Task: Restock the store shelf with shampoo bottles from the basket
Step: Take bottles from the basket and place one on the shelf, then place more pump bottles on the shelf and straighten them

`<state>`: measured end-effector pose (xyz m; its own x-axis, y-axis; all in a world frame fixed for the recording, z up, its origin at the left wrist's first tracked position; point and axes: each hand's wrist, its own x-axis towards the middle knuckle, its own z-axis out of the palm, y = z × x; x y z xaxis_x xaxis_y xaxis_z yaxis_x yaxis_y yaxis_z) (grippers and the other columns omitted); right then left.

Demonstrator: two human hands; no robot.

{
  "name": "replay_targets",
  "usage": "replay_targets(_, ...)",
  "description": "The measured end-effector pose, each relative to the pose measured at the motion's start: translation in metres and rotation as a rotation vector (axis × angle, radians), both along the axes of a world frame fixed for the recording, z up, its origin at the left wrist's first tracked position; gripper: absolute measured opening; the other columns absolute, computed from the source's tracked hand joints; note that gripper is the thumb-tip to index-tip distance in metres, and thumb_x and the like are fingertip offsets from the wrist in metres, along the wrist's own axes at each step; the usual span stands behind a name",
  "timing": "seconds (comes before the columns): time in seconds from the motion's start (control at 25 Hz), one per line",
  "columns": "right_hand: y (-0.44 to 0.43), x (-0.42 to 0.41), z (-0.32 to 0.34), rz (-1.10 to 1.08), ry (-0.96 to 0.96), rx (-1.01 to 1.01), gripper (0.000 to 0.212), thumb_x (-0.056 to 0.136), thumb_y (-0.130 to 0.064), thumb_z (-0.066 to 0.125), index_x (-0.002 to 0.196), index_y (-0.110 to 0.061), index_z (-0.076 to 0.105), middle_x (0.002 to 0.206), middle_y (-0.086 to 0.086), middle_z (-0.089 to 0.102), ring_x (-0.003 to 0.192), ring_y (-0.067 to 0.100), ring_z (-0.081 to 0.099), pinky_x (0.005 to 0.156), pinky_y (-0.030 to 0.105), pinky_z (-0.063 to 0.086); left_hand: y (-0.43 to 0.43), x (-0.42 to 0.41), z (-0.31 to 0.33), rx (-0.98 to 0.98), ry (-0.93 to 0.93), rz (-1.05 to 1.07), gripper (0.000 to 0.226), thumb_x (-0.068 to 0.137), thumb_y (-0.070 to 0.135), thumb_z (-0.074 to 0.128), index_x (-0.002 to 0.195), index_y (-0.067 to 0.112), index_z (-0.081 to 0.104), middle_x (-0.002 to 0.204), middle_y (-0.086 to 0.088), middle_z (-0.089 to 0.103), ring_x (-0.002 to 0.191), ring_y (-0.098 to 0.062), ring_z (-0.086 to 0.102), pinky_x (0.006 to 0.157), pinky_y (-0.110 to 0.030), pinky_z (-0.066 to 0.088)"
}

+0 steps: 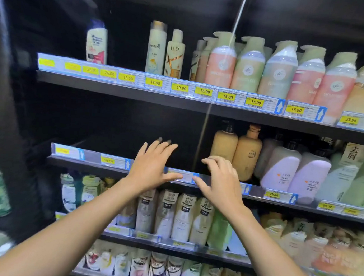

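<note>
Extending the left hand [153, 164] across the front rail of the middle shelf [91, 166], with its fingers [171, 149] straight and spread, gripping nothing. Reaching past the rail with the fingertips, over the shelf board.

Holding the right hand [221, 180] just beside the left one, at the same rail, with its fingers [213, 162] loosely bent and enclosing nothing. Pointing those fingertips at the base of the nearest of two tan pump bottles [224, 143]; contact with it cannot be told.

Locating the shampoo stock by reference to the middle shelf:
- On it, right of both hands: the two tan pump bottles standing upright side by side, then two lilac bottles [281, 167] at the rail, then pale green bottles [346, 172] at the far right.
- One shelf above it: a white bottle [96, 44] standing alone at the left, a Pantene bottle [156, 48] touching a Lux bottle [175, 54], and a packed row of pink and green pump bottles [247, 66], all behind yellow price tags [204, 91].
- One shelf below it: a row of cream bottles [183, 216] standing directly under the hands.
- Lower again: blurred packs, type not readable.
</note>
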<state>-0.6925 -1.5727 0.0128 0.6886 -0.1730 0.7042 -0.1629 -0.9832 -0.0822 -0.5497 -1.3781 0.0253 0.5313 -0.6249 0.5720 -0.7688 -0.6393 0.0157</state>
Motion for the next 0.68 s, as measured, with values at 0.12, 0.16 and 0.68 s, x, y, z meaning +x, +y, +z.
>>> replay_targets(0.12, 0.052, 0.023, -0.012, 0.132, 0.009, -0.052, 0.060, 0.083, -0.056, 0.066, 0.134, -0.023, 0.059, 0.141, -0.003, 0.052, 0.133, 0.021, 0.046, 0.102, 0.040, 0.044, 0.077, 0.015, -0.019, 0.059, -0.053, 0.051, 0.100, 0.079, 0.086, 0.047, 0.159, 0.027, 0.034, 0.166, -0.002, 0.035, 0.157, -0.028, 0.023, 0.123, -0.060, 0.026)
replay_targets(0.16, 0.071, 0.030, -0.016, 0.165, 0.020, -0.060, 0.062, 0.083, -0.055, 0.066, 0.135, -0.023, 0.058, 0.143, -0.002, 0.051, 0.135, 0.023, 0.045, 0.106, 0.041, 0.042, 0.103, 0.018, -0.026, 0.074, -0.052, 0.072, 0.099, 0.079, 0.085, 0.047, 0.158, 0.026, 0.036, 0.166, -0.003, 0.035, 0.157, -0.029, 0.024, 0.122, -0.060, 0.028)
replay_targets(0.68, 0.402, 0.117, -0.153, 0.511, 0.360, -0.049, 0.063, 0.080, -0.050, 0.077, 0.134, -0.023, 0.060, 0.142, 0.002, 0.054, 0.133, 0.027, 0.049, 0.106, 0.047, 0.044, 0.518, 0.007, -0.183, 0.186, 0.359, 0.512, 0.095, 0.087, 0.074, 0.060, 0.163, 0.032, 0.022, 0.173, 0.000, 0.015, 0.161, -0.026, 0.007, 0.126, -0.056, 0.010)
